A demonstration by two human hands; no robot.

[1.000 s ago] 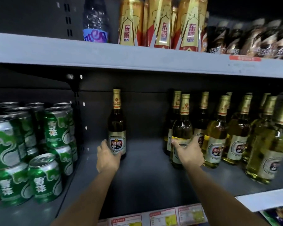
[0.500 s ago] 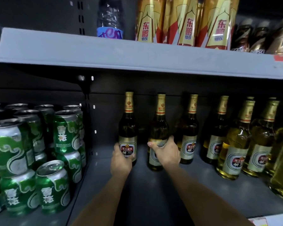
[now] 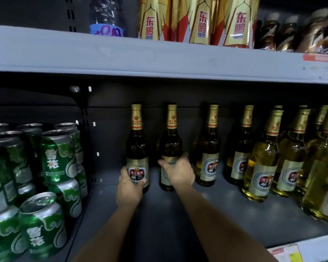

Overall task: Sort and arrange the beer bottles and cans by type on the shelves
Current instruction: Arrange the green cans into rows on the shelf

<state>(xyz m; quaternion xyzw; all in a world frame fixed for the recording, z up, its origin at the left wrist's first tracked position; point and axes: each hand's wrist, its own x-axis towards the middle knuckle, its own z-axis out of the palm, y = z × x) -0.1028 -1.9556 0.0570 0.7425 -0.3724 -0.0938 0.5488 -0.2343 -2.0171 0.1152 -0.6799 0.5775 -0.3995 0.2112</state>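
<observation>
The left hand [image 3: 128, 193] grips a dark, gold-necked bottle [image 3: 137, 148] upright at the shelf [image 3: 206, 214] back; the right hand [image 3: 179, 172] grips its neighbour [image 3: 170, 140]. Bare shelf lies in front.

Both bare forearms reach forward and up from the bottom edge, side by side, near each other. The left hand [image 3: 128, 191] is seen from the back, its fingers and thumb curled round the base of a dark glass beer bottle with a gold neck foil [image 3: 137, 148]. The right hand [image 3: 179, 173] grips a second dark glass gold-foiled bottle [image 3: 170, 146] at its label, thumb spread to the left, fingers wrapping its right side
</observation>
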